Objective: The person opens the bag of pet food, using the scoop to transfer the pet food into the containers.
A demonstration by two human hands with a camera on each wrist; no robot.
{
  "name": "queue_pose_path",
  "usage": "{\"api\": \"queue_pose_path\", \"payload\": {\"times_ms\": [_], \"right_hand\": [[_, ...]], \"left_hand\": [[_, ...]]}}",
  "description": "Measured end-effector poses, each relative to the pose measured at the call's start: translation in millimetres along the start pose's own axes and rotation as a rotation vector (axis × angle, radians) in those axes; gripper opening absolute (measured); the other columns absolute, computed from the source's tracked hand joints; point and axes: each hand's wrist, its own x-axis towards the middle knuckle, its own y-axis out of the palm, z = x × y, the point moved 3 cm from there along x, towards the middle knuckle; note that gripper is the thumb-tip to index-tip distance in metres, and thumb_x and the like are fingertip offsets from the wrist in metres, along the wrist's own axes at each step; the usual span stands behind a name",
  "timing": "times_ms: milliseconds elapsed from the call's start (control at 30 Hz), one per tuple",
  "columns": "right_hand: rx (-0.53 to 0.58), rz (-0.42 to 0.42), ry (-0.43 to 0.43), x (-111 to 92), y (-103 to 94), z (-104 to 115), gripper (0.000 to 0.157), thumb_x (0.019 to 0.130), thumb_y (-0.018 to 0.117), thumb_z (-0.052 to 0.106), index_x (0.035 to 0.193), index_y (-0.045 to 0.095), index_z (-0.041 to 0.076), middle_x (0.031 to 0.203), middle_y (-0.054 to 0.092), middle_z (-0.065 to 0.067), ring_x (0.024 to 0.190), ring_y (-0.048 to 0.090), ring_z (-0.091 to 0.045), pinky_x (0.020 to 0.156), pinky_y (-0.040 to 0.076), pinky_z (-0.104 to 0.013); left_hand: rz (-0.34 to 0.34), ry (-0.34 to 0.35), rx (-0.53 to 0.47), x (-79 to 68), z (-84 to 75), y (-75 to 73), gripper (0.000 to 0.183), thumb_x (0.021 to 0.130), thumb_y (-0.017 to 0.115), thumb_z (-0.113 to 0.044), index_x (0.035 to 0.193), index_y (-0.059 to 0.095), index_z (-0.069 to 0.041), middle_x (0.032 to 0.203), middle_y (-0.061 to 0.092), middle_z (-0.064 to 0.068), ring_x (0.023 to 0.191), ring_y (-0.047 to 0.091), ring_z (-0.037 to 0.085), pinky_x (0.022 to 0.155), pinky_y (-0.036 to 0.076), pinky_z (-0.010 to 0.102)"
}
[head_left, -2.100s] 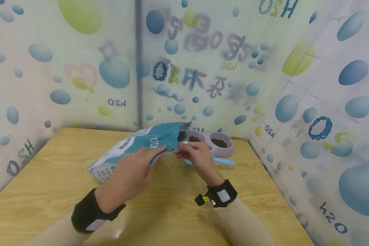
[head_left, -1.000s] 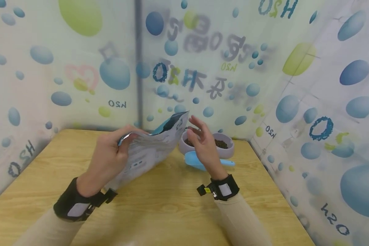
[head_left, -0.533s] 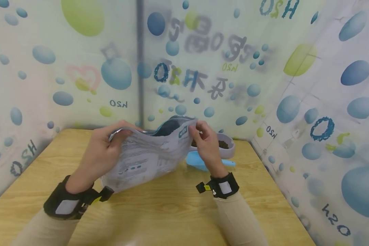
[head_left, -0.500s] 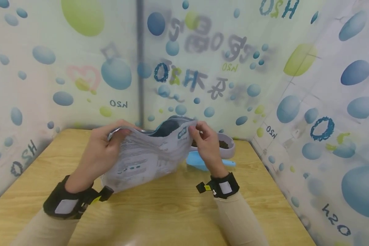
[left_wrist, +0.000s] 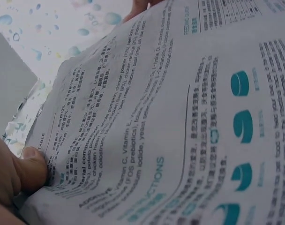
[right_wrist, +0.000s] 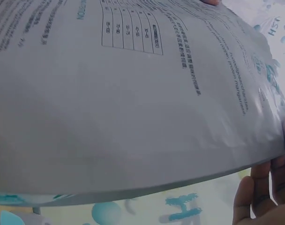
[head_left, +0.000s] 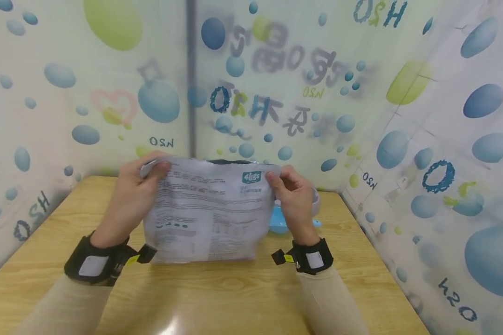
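A pet food bag (head_left: 209, 214) is held up by its top edge in the head view, its white printed back facing me. My left hand (head_left: 136, 197) grips the top left corner, thumb on the near side. At the top right corner my right hand (head_left: 293, 197) pinches the bag with thumb and fingers. A thin dark strip of the mouth shows along the top edge. In the left wrist view the left thumb (left_wrist: 32, 171) presses on the printed face. The right wrist view shows the bag's side edge and the right fingers (right_wrist: 262, 187) beside it.
Behind my right hand lies a light blue scoop (head_left: 279, 221), partly covered by the bag. A grey double pet bowl (head_left: 316, 202) is mostly hidden behind the hand and bag. The wooden table (head_left: 218, 298) meets walls with a bubble pattern at the back and right.
The bag has turned from its teal front to its white back and risen upright. My right hand let go, then took hold of the top right corner. The mouth now looks narrower.
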Motion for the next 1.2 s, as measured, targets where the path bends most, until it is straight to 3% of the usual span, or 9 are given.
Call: {"api": "queue_pose_path", "payload": {"times_ms": [233,367,567,800,933,1100,1200], "right_hand": [[-0.016,-0.044,-0.019,3,-18.4,6,0.016,0.110,0.081,0.007,0.111,0.081,-0.009,0.100,0.075,0.005,0.093,0.067,-0.017,0.079,0.055,-0.023],[-0.007,-0.016,-0.016,5,-29.6,7,0.017,0.110,0.082,0.008,0.109,0.080,-0.008,0.099,0.074,0.002,0.088,0.069,-0.014,0.075,0.062,-0.020],[-0.017,0.057,0.018,10,-36.7,9,0.019,0.111,0.080,0.009,0.105,0.077,-0.008,0.096,0.073,0.001,0.084,0.070,-0.011,0.073,0.065,-0.020],[-0.005,0.128,0.082,11,-38.2,8,0.018,0.113,0.078,0.014,0.111,0.078,-0.004,0.102,0.080,0.002,0.088,0.073,-0.012,0.080,0.066,-0.021],[-0.014,0.158,0.109,10,-38.9,4,0.013,0.113,0.078,0.015,0.115,0.082,0.003,0.099,0.082,0.002,0.085,0.070,-0.013,0.076,0.060,-0.021],[-0.030,0.157,0.061,9,-36.2,4,0.011,0.112,0.079,0.012,0.117,0.083,0.004,0.095,0.082,0.003,0.080,0.067,-0.013,0.071,0.054,-0.023],[-0.029,0.136,0.013,9,-34.0,8,0.011,0.111,0.079,0.007,0.117,0.083,-0.002,0.095,0.083,0.004,0.079,0.067,-0.012,0.069,0.053,-0.023]], "left_hand": [[0.091,-0.100,-0.096,13.9,6.1,18.8,0.035,0.124,0.056,-0.035,0.147,0.077,-0.018,0.118,0.074,0.000,0.098,0.068,0.017,0.083,0.056,0.027],[0.099,-0.140,-0.152,18.6,4.8,24.4,0.033,0.122,0.064,-0.034,0.147,0.078,-0.017,0.119,0.081,-0.007,0.100,0.078,0.012,0.084,0.062,0.025],[0.083,-0.110,-0.179,21.0,2.6,16.4,0.031,0.117,0.075,-0.032,0.142,0.081,-0.015,0.107,0.088,-0.019,0.092,0.087,0.008,0.075,0.068,0.025],[-0.008,-0.062,-0.102,19.7,5.6,0.0,0.031,0.114,0.080,-0.037,0.132,0.086,-0.012,0.099,0.083,-0.018,0.089,0.074,0.010,0.077,0.059,0.021],[-0.039,-0.049,-0.069,19.0,6.3,-1.2,0.027,0.113,0.082,-0.034,0.123,0.087,-0.009,0.095,0.082,-0.019,0.087,0.072,0.010,0.074,0.056,0.021],[-0.116,0.010,-0.002,17.7,2.1,2.3,0.017,0.110,0.085,-0.024,0.112,0.088,-0.008,0.088,0.078,-0.020,0.072,0.070,0.006,0.055,0.048,0.020],[-0.165,0.034,0.026,16.1,-0.5,4.1,0.012,0.109,0.084,-0.017,0.107,0.087,-0.006,0.090,0.078,-0.014,0.069,0.068,0.004,0.053,0.048,0.019]]}}
